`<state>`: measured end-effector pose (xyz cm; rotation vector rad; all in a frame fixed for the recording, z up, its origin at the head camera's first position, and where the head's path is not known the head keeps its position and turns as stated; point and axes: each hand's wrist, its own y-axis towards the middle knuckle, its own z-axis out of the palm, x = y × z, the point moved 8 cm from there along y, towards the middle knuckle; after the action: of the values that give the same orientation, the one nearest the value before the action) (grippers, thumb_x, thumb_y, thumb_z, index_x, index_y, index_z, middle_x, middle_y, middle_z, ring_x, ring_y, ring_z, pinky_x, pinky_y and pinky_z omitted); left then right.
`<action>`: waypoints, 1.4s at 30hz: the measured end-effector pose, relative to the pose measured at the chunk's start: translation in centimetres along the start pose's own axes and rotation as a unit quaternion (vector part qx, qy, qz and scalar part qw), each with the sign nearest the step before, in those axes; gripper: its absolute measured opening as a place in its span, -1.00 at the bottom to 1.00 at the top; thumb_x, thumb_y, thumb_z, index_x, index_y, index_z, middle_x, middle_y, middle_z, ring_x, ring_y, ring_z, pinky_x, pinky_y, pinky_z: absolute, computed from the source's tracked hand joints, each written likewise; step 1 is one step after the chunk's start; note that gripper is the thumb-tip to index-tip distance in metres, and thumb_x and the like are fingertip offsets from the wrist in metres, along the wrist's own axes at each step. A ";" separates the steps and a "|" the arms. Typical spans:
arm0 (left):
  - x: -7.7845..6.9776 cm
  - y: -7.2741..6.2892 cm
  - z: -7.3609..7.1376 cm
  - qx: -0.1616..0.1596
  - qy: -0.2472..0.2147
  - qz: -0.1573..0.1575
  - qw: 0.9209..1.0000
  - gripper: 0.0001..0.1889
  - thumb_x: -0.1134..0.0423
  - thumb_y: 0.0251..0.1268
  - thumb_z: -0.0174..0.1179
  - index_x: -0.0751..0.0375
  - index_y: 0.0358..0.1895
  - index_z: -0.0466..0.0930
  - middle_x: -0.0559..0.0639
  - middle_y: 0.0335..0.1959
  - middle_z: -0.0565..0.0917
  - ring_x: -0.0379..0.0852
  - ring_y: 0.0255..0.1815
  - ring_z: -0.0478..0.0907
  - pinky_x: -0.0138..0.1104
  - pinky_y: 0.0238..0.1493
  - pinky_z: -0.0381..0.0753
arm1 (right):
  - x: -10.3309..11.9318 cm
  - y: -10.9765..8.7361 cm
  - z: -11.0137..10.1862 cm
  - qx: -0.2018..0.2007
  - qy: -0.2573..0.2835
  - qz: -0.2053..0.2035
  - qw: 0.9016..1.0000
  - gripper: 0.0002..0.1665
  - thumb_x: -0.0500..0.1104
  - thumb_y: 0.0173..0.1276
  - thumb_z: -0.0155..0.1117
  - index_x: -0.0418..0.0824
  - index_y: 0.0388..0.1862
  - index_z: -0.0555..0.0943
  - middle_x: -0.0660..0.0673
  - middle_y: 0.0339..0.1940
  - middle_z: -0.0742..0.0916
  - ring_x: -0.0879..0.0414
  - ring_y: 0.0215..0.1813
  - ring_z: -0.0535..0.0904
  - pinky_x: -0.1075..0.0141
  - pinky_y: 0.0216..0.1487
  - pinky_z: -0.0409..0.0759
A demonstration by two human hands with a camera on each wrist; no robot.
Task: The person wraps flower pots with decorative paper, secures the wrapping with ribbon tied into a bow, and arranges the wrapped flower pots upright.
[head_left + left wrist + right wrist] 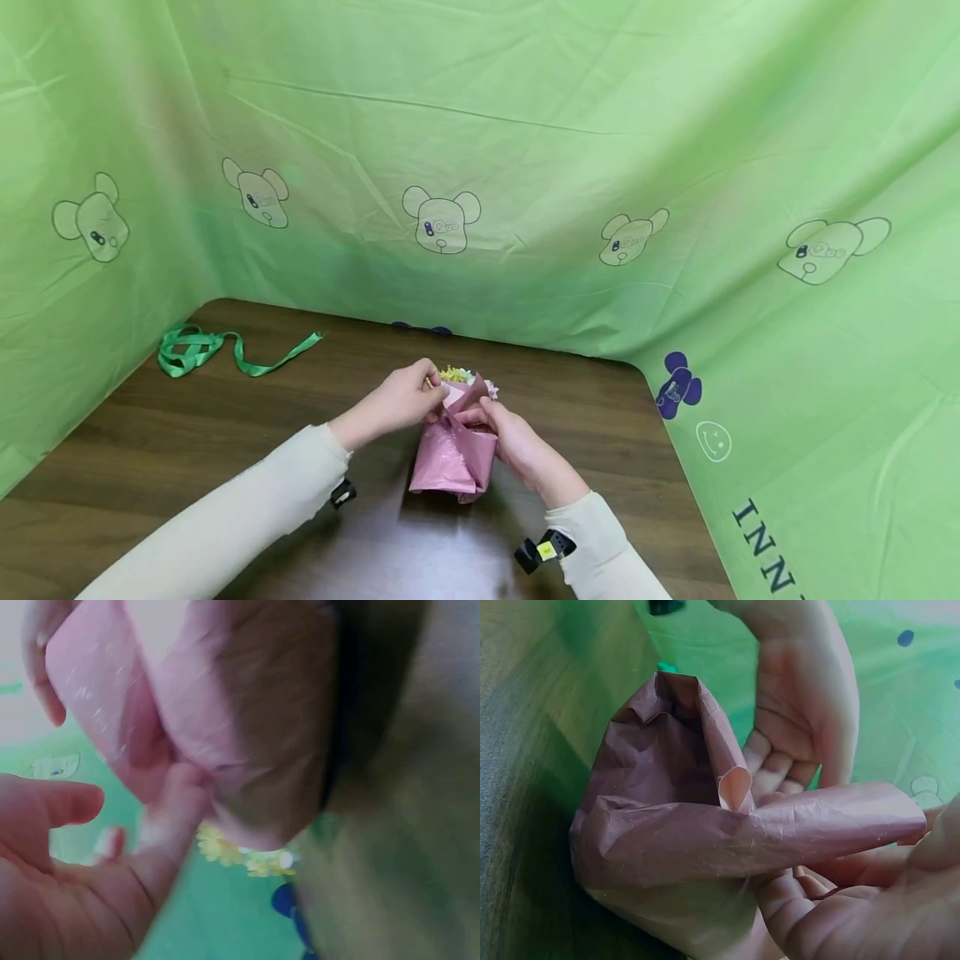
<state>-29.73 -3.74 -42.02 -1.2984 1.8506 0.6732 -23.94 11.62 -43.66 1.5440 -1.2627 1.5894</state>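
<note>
A small bouquet (453, 454) in pink wrapping paper stands before me with its wide paper skirt toward me. Yellow and white flowers (456, 375) show at its far end. My right hand (525, 450) grips the paper at the narrow neck, fingers under a rolled flap (840, 821) and thumb by its end. At the other side, my left hand (397, 404) has a fingertip against the paper. In the left wrist view, that hand's digits (157, 832) are spread apart, with a gap between them. Paper covers the stems.
A loose green ribbon (191, 346) lies at the far left of the brown wooden table (360, 500). Green cloth (450, 108) printed with bear heads hangs around the back and both sides. Black bands with cameras (543, 550) sit on the wrists.
</note>
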 end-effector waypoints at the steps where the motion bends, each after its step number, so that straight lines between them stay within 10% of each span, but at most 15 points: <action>1: -0.1 0.5 0.0 0.004 0.009 -0.015 1.000 -0.77 0.07 0.48 0.21 0.16 -0.25 0.49 -0.02 -0.48 0.69 -0.12 -0.53 0.70 -0.30 -0.46 0.66 | 0.1 0.0 0.0 0.000 -0.005 -0.002 1.000 -0.20 0.15 0.67 -0.39 -0.47 0.30 0.52 -0.33 0.30 0.61 -0.01 0.26 0.57 0.17 0.29 0.53; 6: -0.9 2.7 0.4 0.015 0.083 -0.045 0.995 -0.56 -0.17 0.27 0.36 0.13 -0.42 0.53 -0.09 -0.63 0.58 -0.16 -0.65 0.53 -0.32 -0.58 0.48 | 0.3 -0.1 0.1 -0.001 -0.028 -0.011 1.000 -0.17 0.17 0.68 -0.42 -0.48 0.26 0.54 -0.34 0.31 0.61 -0.02 0.29 0.54 0.22 0.28 0.50; 11: -1.4 3.9 1.1 0.019 0.123 -0.043 0.991 -0.66 0.14 0.19 0.39 0.05 -0.64 0.46 -0.16 -0.75 0.45 -0.22 -0.72 0.42 -0.37 -0.63 0.38 | 0.5 -0.1 0.2 -0.005 -0.023 -0.023 0.999 -0.19 0.12 0.69 -0.45 -0.51 0.25 0.52 -0.36 0.33 0.59 -0.04 0.33 0.49 0.26 0.29 0.44; 22: 0.4 3.4 0.8 -0.002 0.058 -0.085 0.995 -0.76 0.32 0.12 0.42 0.14 -0.56 0.52 0.02 -0.66 0.66 -0.09 -0.67 0.65 -0.33 -0.62 0.61 | 0.4 -1.0 0.2 -0.005 -0.037 -0.011 0.999 -0.10 0.23 0.69 -0.51 -0.48 0.28 0.51 -0.33 0.26 0.63 -0.01 0.25 0.56 0.20 0.32 0.47; 29: 0.3 2.4 0.1 -0.082 0.069 -0.011 0.994 -0.62 0.36 0.00 0.51 0.14 -0.33 0.40 0.00 -0.50 0.59 -0.16 -0.55 0.59 -0.30 -0.47 0.58 | 0.5 -1.3 0.7 -0.010 -0.051 -0.025 0.998 -0.15 0.17 0.71 -0.49 -0.52 0.27 0.50 -0.35 0.22 0.65 -0.07 0.25 0.58 0.15 0.33 0.48; 36: -2.3 0.6 0.5 -0.066 0.217 0.151 0.962 -0.82 0.45 0.18 0.36 0.04 -0.32 0.75 0.07 -0.06 0.53 -0.06 -0.20 0.61 -0.23 -0.18 0.63 | 1.0 -1.4 1.6 -0.003 -0.073 -0.036 0.997 -0.16 0.16 0.72 -0.49 -0.49 0.30 0.51 -0.35 0.33 0.60 -0.19 0.42 0.45 -0.04 0.49 0.33; 42: -2.3 0.8 0.3 -0.024 0.344 0.173 0.922 -0.75 0.22 0.25 0.40 -0.14 -0.02 0.79 0.08 0.19 0.46 0.08 0.06 0.46 -0.09 -0.07 0.48 | 1.2 -1.4 2.0 -0.013 -0.092 -0.039 0.995 -0.16 0.17 0.72 -0.47 -0.47 0.28 0.54 -0.35 0.33 0.59 -0.21 0.41 0.47 -0.10 0.46 0.35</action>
<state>-29.95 -1.99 -40.35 -1.3562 2.6955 0.4652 -22.03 10.09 -42.46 1.7340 -1.2985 1.4019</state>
